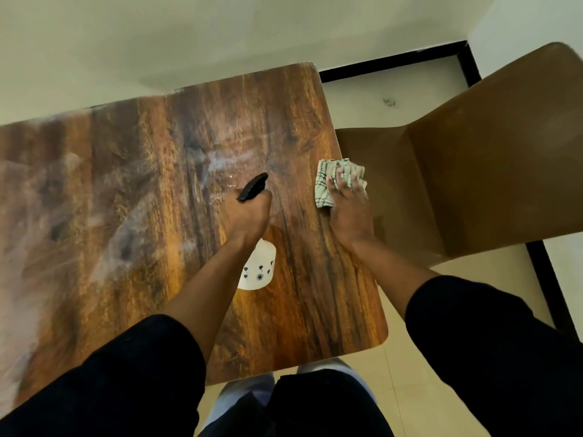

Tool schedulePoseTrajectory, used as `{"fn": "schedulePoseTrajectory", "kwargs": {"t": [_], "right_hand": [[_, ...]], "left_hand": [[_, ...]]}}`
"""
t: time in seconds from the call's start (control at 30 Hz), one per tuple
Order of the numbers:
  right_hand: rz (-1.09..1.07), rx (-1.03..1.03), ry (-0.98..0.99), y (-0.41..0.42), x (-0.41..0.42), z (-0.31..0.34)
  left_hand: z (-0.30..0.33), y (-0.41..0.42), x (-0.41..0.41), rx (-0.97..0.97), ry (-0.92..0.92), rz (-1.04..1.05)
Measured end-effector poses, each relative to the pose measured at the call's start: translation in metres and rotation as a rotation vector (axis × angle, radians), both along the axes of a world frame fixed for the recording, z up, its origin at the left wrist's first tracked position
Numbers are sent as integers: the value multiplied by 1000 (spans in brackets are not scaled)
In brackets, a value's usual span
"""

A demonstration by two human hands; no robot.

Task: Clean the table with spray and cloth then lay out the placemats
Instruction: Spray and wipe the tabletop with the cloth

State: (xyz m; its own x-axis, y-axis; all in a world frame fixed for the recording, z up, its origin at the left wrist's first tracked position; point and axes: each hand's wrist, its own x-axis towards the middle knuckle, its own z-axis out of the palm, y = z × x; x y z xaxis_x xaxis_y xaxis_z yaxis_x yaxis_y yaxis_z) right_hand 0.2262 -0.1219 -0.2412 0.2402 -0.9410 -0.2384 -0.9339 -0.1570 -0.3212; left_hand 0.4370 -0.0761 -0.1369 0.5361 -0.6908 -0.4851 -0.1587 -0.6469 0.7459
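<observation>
The left hand (pixel 249 216) is clamped around the neck of the white plastic spray bottle with black trigger head (pixel 257 269), nozzle pointing away from the person over the dark wood-grain table (pixel 126 184). The right hand (pixel 348 209), fingers spread flat, presses the folded white-and-green checked cloth (pixel 328 181) onto the table edge, beside the brown moulded chair (pixel 473 168). A wet sheen lies just ahead of the nozzle. Recommended procedure: spray in short bursts, then sweep the cloth from the edge toward the left hand in overlapping strokes. No placemats are in view.
</observation>
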Motion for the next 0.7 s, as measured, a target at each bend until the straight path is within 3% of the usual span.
{"fn": "schedulePoseTrajectory", "kwargs": {"t": [0.2, 0.37, 0.5, 0.7], "right_hand": [[91, -42, -77, 81, -3, 9], [210, 35, -19, 131, -16, 7], [218, 4, -12, 92, -13, -5], [162, -31, -23, -29, 22, -9]], "left_hand": [[3, 2, -1, 57, 18, -26], [-4, 5, -8, 72, 30, 3], [-14, -1, -9, 80, 17, -11], [-24, -12, -6, 69, 58, -22]]}}
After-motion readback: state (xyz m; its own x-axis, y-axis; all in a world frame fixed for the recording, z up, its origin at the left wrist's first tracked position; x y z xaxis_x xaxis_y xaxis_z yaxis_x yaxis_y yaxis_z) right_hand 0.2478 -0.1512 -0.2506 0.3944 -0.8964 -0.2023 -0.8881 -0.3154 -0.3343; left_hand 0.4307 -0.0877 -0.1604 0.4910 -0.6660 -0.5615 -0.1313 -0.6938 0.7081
